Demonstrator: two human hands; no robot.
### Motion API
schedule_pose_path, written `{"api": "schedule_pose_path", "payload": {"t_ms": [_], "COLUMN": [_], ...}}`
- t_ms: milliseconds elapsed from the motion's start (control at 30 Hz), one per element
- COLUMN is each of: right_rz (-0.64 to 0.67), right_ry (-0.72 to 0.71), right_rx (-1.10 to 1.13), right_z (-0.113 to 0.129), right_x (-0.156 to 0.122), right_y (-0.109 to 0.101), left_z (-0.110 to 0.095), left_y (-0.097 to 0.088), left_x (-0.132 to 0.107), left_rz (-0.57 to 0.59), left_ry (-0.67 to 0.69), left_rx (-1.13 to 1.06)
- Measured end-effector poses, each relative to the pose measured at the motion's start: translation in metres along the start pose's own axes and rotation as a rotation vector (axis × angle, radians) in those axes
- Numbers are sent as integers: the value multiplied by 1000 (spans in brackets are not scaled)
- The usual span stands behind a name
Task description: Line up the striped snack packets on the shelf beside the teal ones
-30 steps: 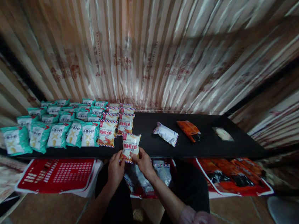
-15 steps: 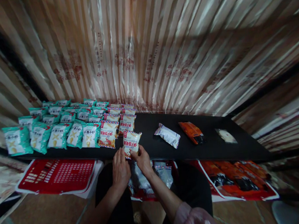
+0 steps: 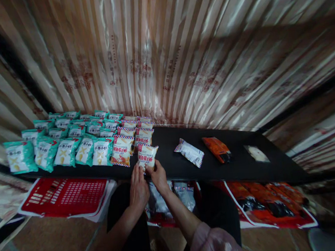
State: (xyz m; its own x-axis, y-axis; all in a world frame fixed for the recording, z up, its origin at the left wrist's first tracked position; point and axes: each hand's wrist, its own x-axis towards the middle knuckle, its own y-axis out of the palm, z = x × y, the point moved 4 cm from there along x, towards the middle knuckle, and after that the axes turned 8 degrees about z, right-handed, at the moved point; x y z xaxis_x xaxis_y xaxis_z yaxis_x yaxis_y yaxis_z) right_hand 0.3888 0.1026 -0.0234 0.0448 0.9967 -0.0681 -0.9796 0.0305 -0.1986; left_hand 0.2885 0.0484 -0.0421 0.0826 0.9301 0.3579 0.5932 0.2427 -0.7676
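Note:
A white and red snack bag (image 3: 146, 155) stands upright near the front edge of the black table, between my hands. My left hand (image 3: 138, 189) holds its lower left corner, the fingers pressed together. On its lower right side, my right hand (image 3: 158, 177) grips it with thumb and fingers. The bottom of the bag is partly hidden by my fingers. Just left of it stands a matching snack bag (image 3: 121, 150), with another snack bag (image 3: 144, 136) right behind. Rows of teal and white snack bags (image 3: 66, 151) fill the left side of the table.
On the right of the black table (image 3: 244, 173) lie a silvery-white packet (image 3: 190, 152), an orange packet (image 3: 217, 149) and a small clear packet (image 3: 257, 153). Below are a red basket (image 3: 81, 190), a basket with silvery packets (image 3: 184, 195) and one with orange packets (image 3: 258, 195). A curtain (image 3: 160, 54) hangs behind.
The held snack bag has been set slightly lower and straighter, close to the bags behind it. Both hands stay on it. The view has shifted slightly.

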Motion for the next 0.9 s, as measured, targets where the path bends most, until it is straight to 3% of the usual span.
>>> {"api": "schedule_pose_path", "payload": {"t_ms": [300,667,900], "right_rz": [-2,8,13], "right_ry": [-48,-57,-52], "right_rx": [-37,-51,-44], "right_z": [-7,2,3], "right_x": [11,22,26], "right_y": [5,16,17], "left_z": [6,14,15], "left_y": [-1,-7,-8], "left_x": [9,21,26], "left_rz": [-25,-104,-94], "left_ry": [13,48,46], "left_rx": [35,61,54]}}
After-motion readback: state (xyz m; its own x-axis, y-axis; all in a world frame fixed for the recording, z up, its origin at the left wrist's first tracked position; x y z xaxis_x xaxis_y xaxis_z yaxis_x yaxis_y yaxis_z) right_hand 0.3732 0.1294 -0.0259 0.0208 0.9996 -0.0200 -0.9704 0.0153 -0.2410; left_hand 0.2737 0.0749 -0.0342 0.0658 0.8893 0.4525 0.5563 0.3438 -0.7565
